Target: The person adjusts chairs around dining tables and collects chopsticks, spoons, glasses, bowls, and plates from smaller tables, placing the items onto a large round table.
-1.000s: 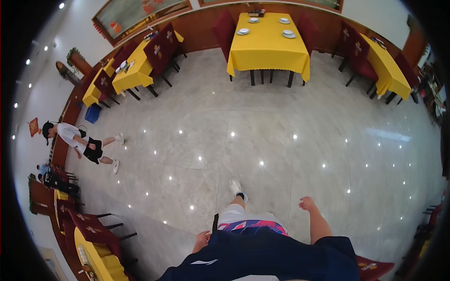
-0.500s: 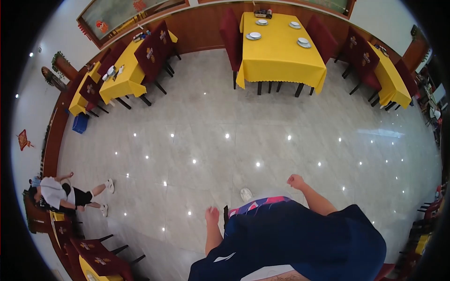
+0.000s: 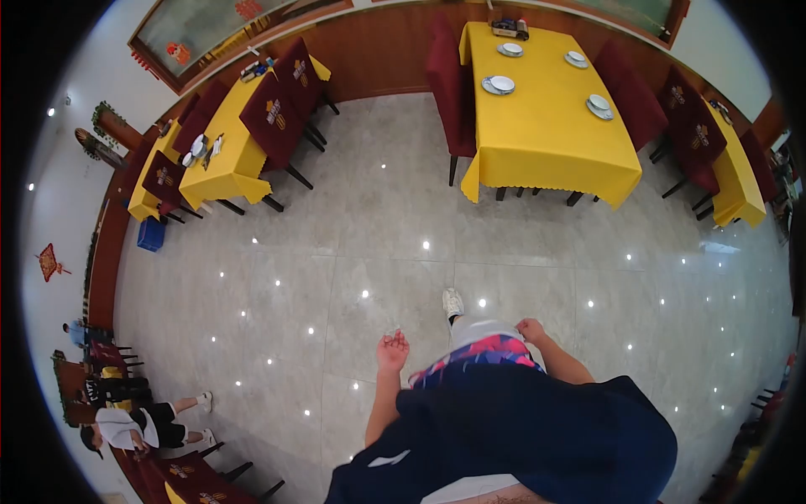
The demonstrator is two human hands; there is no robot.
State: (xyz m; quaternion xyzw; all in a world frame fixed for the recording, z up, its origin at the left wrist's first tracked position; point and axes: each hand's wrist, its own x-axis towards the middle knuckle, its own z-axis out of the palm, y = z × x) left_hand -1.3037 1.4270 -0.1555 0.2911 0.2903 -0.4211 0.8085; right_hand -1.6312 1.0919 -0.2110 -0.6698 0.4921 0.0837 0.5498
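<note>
My left hand [image 3: 392,351] hangs over the tiled floor in front of my body. Its palm shows and its fingers are slightly bent and apart; a faint pale glint lies at the fingertips, too small to make out. Beside my white shorts with a pink and blue print [image 3: 485,349], my right hand [image 3: 529,329] is curled closed with nothing sticking out of it. My dark blue shirt [image 3: 520,412] fills the lower middle, and one white shoe [image 3: 452,301] shows ahead on the floor.
Ahead stands a yellow-covered table [image 3: 546,126] with bowls on plates, flanked by dark red chairs [image 3: 452,101]. More such tables [image 3: 231,160] line the left and right. A person in a white shirt [image 3: 126,427] is at the lower left. A blue bin [image 3: 151,234] stands by the wall.
The tables ahead have come nearer and shifted right. My left hand has risen and its fingers have loosened. The person at left now appears lower in view.
</note>
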